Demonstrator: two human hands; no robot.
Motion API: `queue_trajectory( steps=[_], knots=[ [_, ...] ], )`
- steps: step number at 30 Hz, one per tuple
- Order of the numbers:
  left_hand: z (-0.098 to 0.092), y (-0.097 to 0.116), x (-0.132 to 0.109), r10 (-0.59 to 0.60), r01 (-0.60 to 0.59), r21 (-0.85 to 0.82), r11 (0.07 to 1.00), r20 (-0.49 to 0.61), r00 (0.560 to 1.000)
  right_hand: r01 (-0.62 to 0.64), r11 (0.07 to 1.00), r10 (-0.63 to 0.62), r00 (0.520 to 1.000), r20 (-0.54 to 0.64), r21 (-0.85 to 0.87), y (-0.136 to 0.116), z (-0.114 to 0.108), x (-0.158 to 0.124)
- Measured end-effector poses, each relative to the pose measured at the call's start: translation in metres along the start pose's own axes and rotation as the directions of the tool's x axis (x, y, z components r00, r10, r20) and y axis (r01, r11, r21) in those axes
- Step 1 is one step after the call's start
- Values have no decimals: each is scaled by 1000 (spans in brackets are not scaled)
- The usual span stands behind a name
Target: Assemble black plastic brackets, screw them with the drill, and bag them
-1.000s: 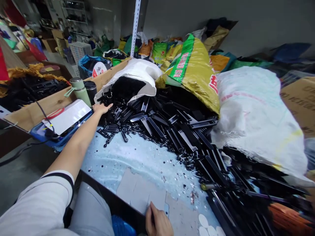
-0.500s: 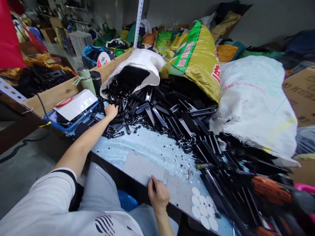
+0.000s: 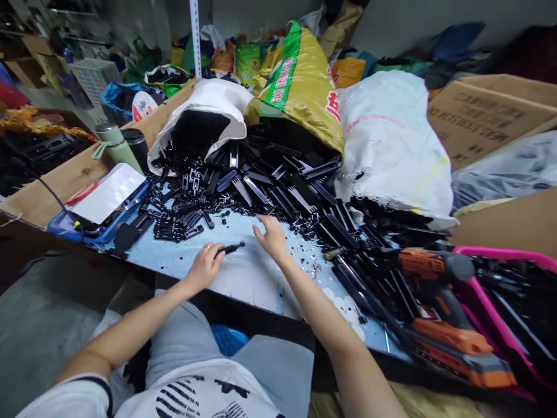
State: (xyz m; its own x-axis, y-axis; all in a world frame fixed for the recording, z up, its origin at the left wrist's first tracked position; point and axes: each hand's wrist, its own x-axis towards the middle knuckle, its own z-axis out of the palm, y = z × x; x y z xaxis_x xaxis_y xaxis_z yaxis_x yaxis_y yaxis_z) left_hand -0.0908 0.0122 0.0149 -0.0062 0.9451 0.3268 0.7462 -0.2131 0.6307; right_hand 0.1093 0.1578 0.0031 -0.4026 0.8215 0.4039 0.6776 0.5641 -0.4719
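My left hand (image 3: 204,266) is closed around a slim black plastic piece (image 3: 230,249), held above the blue table surface (image 3: 174,255) with its far end pointing right. My right hand (image 3: 272,237) is at the near edge of the heap, thumb and fingers apart, with nothing visible in it. Just beyond its fingertips are small black bits and screws (image 3: 300,226). Black slotted parts (image 3: 191,180) lie heaped behind my left hand, and long black fork-ended strips (image 3: 300,197) are piled behind my right.
An orange cordless drill (image 3: 452,325) lies at the right beside a pink basket (image 3: 474,251) of black parts. White round discs (image 3: 343,305) lie near the front edge. Sacks (image 3: 391,145) stand behind the heap. A blue tray (image 3: 98,232) and a green bottle (image 3: 117,148) are at the left.
My left hand has come back from the heap towards me with a black piece in it. My right hand has moved from the front edge forward to the heap. The view has turned right.
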Motion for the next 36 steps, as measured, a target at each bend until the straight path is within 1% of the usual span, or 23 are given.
queue_trajectory(
  steps=[2, 4, 5, 7, 9, 11, 13, 15, 17, 18, 19, 21, 22, 23, 24, 25, 26, 28, 30, 32, 33, 34, 36],
  knots=[
    [-3, 15, -14, -5, 5, 0, 1000, 57, 998, -27, 995, 24, 999, -33, -98, 8, 8, 53],
    [-9, 26, -14, -6, -2, 58, 998, 137, 991, -99, 978, 96, 995, -25, -185, 13, 16, 96],
    [-11, 30, -12, -2, -18, 104, 994, 193, 981, -128, 967, 131, 991, -1, -219, 15, 19, 112],
    [-6, 35, -4, 15, -78, 192, 978, 311, 950, -151, 953, 173, 983, 63, -261, 16, 21, 132],
    [8, 36, 1, 34, -141, 243, 960, 397, 917, -144, 956, 175, 980, 100, -256, 14, 18, 132],
    [25, 33, 1, 41, -174, 271, 947, 435, 900, -133, 973, 151, 985, 84, -190, 11, 13, 114],
    [40, 27, -4, 41, -181, 286, 941, 434, 900, -139, 988, 141, 989, 34, -62, 11, 6, 80],
    [48, 20, -12, 60, -187, 278, 942, 408, 911, -147, 982, 149, 989, -7, 116, 15, -1, 39],
    [49, 14, -20, 96, -202, 251, 947, 378, 921, -180, 930, 193, 981, -8, 321, 24, -5, 3],
    [49, 11, -22, 110, -207, 237, 949, 367, 924, -214, 879, 237, 972, -1, 427, 29, -7, -11],
    [48, 10, -25, 117, -208, 227, 951, 360, 926, -254, 807, 298, 955, 4, 533, 34, -8, -22],
    [48, 8, -27, 112, -197, 221, 955, 346, 931, -306, 622, 442, 897, 0, 721, 42, -10, -33],
    [49, 8, -27, 103, -186, 224, 957, 338, 935, -299, 538, 504, 864, -16, 788, 43, -11, -35],
    [50, 9, -27, 94, -176, 229, 957, 331, 939, -278, 479, 547, 836, -36, 832, 42, -12, -37],
    [51, 9, -27, 87, -168, 232, 958, 323, 942, -258, 449, 570, 820, -52, 856, 39, -14, -38],
    [53, 9, -27, 82, -161, 234, 959, 314, 946, -250, 443, 574, 817, -58, 861, 34, -16, -40],
    [54, 10, -28, 83, -160, 234, 959, 308, 948, -257, 447, 561, 826, -45, 857, 26, -18, -44],
    [57, 9, -29, 91, -163, 234, 958, 293, 952, -288, 453, 502, 864, 26, 844, 6, -19, -57],
    [57, 7, -30, 97, -164, 233, 959, 273, 957, -299, 444, 430, 898, 91, 845, -11, -20, -78],
    [55, 4, -31, 96, -150, 217, 964, 242, 966, -280, 471, 383, 919, 92, 837, -17, -24, -105],
    [53, 2, -32, 93, -138, 198, 971, 220, 971, -269, 514, 368, 927, 74, 815, -14, -29, -119],
    [50, 0, -32, 89, -123, 169, 978, 197, 976, -267, 580, 352, 934, 59, 769, -9, -36, -132],
    [46, -1, -32, 72, -86, 83, 993, 160, 985, -273, 761, 278, 957, 86, 589, 4, -53, -155]
  ],
)
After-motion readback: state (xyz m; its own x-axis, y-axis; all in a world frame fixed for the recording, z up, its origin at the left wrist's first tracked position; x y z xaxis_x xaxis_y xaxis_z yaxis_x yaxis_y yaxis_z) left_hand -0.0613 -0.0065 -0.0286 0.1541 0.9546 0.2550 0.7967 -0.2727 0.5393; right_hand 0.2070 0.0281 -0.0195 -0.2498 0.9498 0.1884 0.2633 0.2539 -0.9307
